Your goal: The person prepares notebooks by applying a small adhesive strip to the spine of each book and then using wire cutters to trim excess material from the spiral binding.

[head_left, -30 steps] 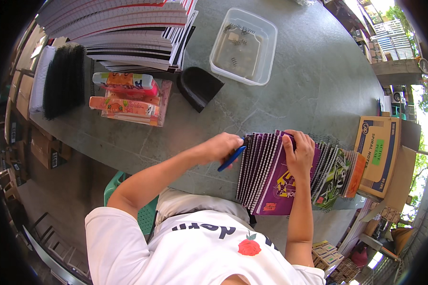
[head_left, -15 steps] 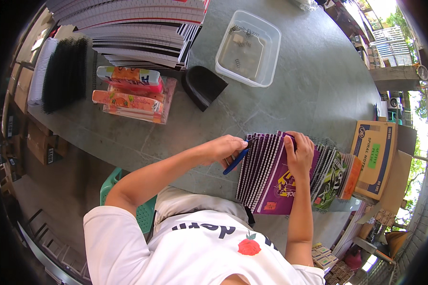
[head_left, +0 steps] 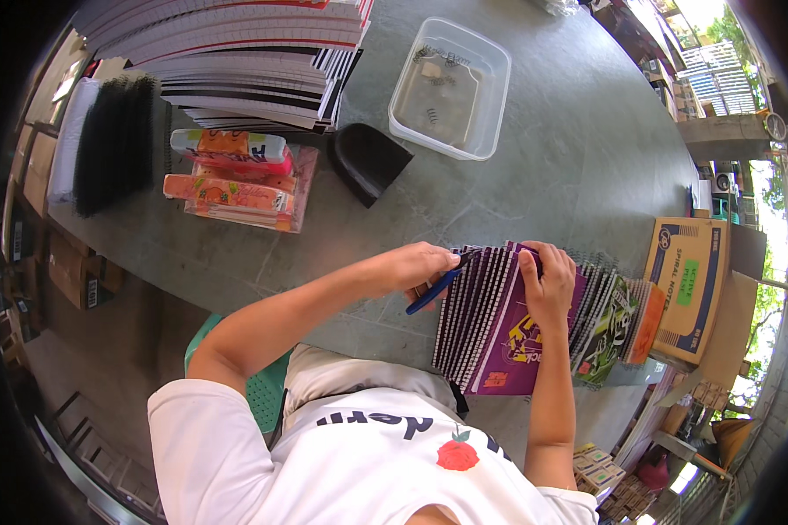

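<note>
My left hand [head_left: 420, 266] is closed around blue-handled pliers [head_left: 435, 291]. Their dark jaws sit at the upper corner of a row of spiral notebooks, by the coil ends. My right hand [head_left: 547, 278] grips the top of a purple notebook [head_left: 506, 354], its thumb on the cover and its fingers curled over the upper edge. To the left of that cover, several more notebooks [head_left: 460, 319] lean together with their white-dotted spiral edges showing. Behind my right wrist, notebooks with a green and black cover [head_left: 606, 337] and an orange one [head_left: 641, 322] continue the row.
A cardboard box [head_left: 687, 289] stands at the row's right end. Farther off is a clear plastic tub [head_left: 490, 131] with bits of coil. A black curved piece [head_left: 368, 164], orange-pink packs [head_left: 241, 188], black coils [head_left: 114, 144] and stacked white notebooks [head_left: 254, 79] lie on the grey table [head_left: 578, 140].
The pliers' jaws have shifted slightly at the notebooks' corner, the left hand turning a little with them. My right hand keeps its grip. The whole view has moved slightly.
</note>
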`<action>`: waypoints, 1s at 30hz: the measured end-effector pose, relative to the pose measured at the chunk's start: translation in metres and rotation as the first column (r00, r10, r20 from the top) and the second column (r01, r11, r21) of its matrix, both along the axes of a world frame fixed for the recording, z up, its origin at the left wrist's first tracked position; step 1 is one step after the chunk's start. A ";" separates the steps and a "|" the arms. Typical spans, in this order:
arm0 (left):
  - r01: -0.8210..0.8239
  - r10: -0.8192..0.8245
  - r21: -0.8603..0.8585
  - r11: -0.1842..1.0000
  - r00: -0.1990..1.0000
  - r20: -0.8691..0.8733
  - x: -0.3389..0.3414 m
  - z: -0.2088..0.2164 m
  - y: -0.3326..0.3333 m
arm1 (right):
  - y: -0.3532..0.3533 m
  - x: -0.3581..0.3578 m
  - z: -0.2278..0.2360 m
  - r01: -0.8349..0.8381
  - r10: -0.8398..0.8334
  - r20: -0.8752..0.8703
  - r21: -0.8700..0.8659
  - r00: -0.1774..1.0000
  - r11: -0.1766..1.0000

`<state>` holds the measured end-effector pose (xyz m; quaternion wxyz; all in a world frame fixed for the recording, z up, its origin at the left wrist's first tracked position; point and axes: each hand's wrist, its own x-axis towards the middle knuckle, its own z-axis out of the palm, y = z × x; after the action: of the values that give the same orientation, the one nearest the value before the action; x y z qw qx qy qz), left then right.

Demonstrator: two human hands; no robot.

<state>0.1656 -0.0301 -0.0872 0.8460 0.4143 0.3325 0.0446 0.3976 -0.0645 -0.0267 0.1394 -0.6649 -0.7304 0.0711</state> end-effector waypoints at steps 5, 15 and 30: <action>-0.045 0.051 -0.299 0.953 0.999 0.013 0.007 0.000 0.005 | 0.000 0.001 -0.001 -0.007 0.007 0.001 0.008 1.000 1.000; 0.141 -0.035 0.468 0.872 0.973 -0.227 0.005 0.010 0.005 | 0.000 0.000 0.001 0.004 -0.004 -0.001 -0.004 1.000 1.000; 0.247 0.138 0.879 0.408 0.935 -0.327 0.016 -0.002 -0.009 | 0.000 0.000 0.002 0.003 -0.003 -0.010 0.000 1.000 1.000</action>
<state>0.1820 -0.0394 -0.0888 0.4115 0.8181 0.3847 0.1155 0.3972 -0.0640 -0.0252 0.1431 -0.6657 -0.7286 0.0745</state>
